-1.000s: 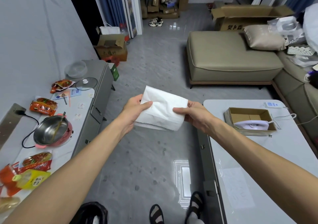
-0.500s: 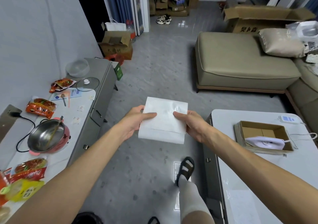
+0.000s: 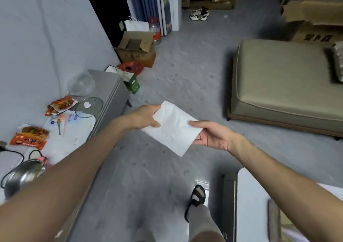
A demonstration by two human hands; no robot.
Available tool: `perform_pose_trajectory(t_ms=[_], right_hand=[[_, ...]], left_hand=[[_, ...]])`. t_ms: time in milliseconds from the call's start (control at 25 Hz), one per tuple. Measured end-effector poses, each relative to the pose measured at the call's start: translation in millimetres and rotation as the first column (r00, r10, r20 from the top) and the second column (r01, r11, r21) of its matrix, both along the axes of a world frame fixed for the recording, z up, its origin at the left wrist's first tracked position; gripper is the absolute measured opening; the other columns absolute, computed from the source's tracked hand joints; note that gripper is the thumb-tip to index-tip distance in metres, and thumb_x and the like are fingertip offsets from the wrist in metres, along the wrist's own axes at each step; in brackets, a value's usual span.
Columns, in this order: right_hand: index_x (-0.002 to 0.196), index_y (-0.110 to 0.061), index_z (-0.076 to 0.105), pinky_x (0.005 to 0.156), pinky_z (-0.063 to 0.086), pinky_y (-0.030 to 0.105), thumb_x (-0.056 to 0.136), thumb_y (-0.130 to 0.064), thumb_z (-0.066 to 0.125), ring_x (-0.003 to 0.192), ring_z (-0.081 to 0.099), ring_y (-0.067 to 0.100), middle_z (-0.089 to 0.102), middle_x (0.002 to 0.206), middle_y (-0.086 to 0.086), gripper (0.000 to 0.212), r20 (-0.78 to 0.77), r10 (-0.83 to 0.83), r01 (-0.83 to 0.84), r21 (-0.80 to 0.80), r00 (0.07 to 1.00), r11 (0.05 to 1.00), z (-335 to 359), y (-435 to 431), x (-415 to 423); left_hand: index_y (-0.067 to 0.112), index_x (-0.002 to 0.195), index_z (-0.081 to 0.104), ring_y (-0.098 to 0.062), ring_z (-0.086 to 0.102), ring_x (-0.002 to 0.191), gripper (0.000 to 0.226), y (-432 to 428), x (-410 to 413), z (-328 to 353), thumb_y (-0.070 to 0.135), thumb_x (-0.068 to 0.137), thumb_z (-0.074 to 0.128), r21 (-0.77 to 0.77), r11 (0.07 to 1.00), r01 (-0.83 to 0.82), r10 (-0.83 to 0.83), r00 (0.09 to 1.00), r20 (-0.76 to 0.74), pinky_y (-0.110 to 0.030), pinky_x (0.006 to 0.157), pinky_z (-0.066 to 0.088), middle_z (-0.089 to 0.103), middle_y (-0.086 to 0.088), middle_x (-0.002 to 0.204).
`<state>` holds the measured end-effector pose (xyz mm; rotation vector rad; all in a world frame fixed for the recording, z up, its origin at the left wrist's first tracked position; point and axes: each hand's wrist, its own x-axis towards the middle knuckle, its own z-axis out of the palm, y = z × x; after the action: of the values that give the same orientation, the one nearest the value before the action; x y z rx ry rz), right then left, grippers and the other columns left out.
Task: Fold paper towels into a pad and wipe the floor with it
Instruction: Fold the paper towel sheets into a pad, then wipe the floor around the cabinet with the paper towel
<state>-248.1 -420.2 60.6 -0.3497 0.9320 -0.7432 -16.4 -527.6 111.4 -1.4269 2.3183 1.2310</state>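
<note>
Here | left grip (image 3: 146, 118) and right grip (image 3: 213, 136) pinch pad (image 3: 172, 128) over floor (image 3: 185, 74) | cabinet (image 3: 108, 82) left, sofa (image 3: 278, 85) right, sandalled foot (image 3: 197, 198) below

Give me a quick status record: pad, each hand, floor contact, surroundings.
pad: folded white paper towels, held in the air
left hand: pinches the pad's left edge
right hand: grips its right edge, thumb on top
floor: grey; pad not touching it
nearby: sofa at right, sandalled foot below

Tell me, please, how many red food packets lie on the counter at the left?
2: one packet beside the glass lid, another packet nearer the camera. The left forearm may hide more.
</note>
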Motion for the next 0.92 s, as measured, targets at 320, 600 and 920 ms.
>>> perform_pose_trajectory(t_ms=[320, 600, 920], right_hand=[[0.107, -0.006, 0.073, 0.069, 0.057, 0.025, 0.090, -0.016, 0.067, 0.090, 0.072, 0.019, 0.074, 0.104, 0.009, 0.020, -0.285, 0.016, -0.065, -0.166, 0.958, 0.984, 31.3, -196.6, -78.2], [0.095, -0.008, 0.068, 0.056, 0.057, 0.022, 0.090, -0.011, 0.065, 0.071, 0.072, 0.016, 0.075, 0.090, 0.009, 0.007, -0.512, -0.327, 0.327, -0.092, 0.794, 0.940, -13.7, -368.2, -142.8], [0.113, 0.005, 0.064, 0.084, 0.052, 0.051, 0.090, -0.007, 0.064, 0.085, 0.061, 0.031, 0.062, 0.094, 0.020, 0.026, -0.690, -0.407, 0.533, -0.037, 0.598, 0.845, -58.5, -542.7, -221.9]], left_hand=[[0.016, 0.114, 0.059, -0.018, 0.064, 0.097, 0.032, -182.3, -98.6, 42.9, 0.015, 0.082, 0.068, -0.132, 0.991, -0.014, 0.012, 1.000, -0.015, -0.029, 0.076, 0.050, 0.067, 0.002, 0.110], [0.020, 0.117, 0.055, -0.015, 0.058, 0.101, 0.036, -402.8, -153.0, -36.2, 0.033, 0.085, 0.066, -0.146, 0.980, -0.134, 0.124, 0.989, -0.077, -0.027, 0.080, 0.044, 0.061, 0.000, 0.119], [0.020, 0.105, 0.063, -0.015, 0.064, 0.091, 0.026, -631.2, -259.7, -82.4, 0.030, 0.082, 0.069, -0.004, 0.997, 0.080, -0.081, 0.997, -0.007, -0.023, 0.080, 0.048, 0.069, 0.000, 0.102]])
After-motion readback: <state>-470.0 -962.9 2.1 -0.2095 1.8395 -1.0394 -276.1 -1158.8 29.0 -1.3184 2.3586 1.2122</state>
